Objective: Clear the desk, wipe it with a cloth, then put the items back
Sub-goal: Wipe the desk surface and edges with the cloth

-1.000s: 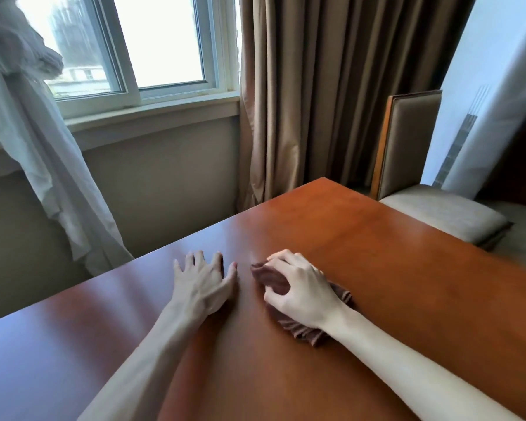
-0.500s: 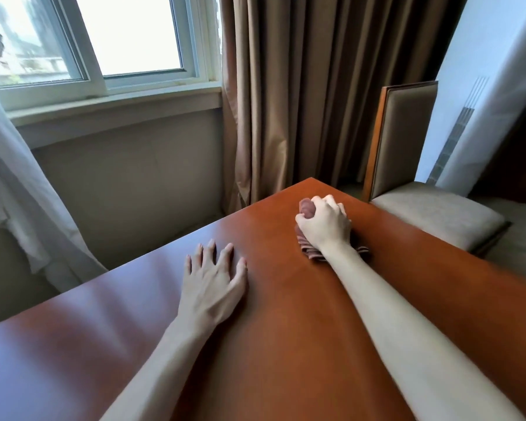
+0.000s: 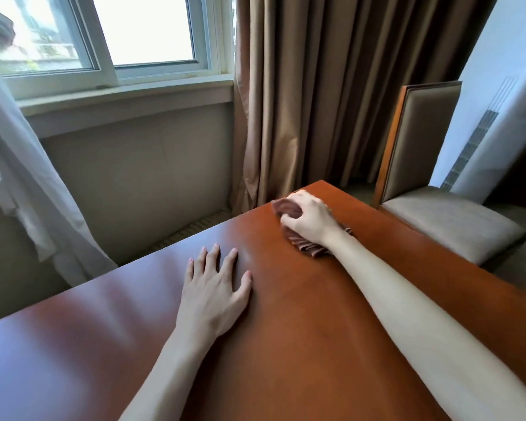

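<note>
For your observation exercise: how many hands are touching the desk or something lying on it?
2. The left hand lies flat on the desk; the right hand grips the cloth near the far corner.

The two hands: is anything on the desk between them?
No. In the head view, only bare desk lies between the flat left hand and the right hand gripping the cloth.

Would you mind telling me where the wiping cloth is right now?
In the head view, the brown cloth lies under the right hand, which grips it at the desk's far corner, near the curtain and the chair.
</note>
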Action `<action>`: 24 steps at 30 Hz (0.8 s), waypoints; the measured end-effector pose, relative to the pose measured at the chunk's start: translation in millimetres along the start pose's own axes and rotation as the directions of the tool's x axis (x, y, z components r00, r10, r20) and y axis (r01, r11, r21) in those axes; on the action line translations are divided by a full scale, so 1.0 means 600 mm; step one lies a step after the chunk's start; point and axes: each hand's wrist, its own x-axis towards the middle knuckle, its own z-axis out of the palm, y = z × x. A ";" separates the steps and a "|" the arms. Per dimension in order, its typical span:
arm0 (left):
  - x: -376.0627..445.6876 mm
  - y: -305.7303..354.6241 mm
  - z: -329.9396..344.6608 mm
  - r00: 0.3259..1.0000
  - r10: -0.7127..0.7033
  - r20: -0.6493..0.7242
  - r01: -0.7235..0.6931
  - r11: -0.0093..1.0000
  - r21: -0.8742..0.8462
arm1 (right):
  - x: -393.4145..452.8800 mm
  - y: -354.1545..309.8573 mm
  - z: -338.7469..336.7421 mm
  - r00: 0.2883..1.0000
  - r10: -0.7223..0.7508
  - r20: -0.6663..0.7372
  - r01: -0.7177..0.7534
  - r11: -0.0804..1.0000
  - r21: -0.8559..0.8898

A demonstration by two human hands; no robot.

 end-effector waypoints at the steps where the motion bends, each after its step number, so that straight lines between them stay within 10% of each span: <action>1: 0.000 0.000 0.000 1.000 -0.003 0.001 0.003 1.000 -0.001 | -0.011 0.035 -0.022 0.989 0.117 -0.087 -0.120 0.992 -0.033; 6: 0.002 0.003 -0.003 1.000 0.009 0.009 -0.009 1.000 -0.008 | -0.112 0.071 -0.060 0.940 0.272 -0.206 -0.301 0.945 -0.126; 13: 0.001 0.002 -0.001 1.000 0.021 0.010 -0.020 1.000 -0.006 | -0.199 -0.091 -0.001 0.995 -0.028 -0.099 0.019 0.996 -0.093; 24: 0.007 -0.005 0.004 0.999 0.010 -0.036 -0.009 1.000 0.026 | 0.101 -0.040 0.078 0.997 0.066 -0.051 -0.069 0.995 -0.071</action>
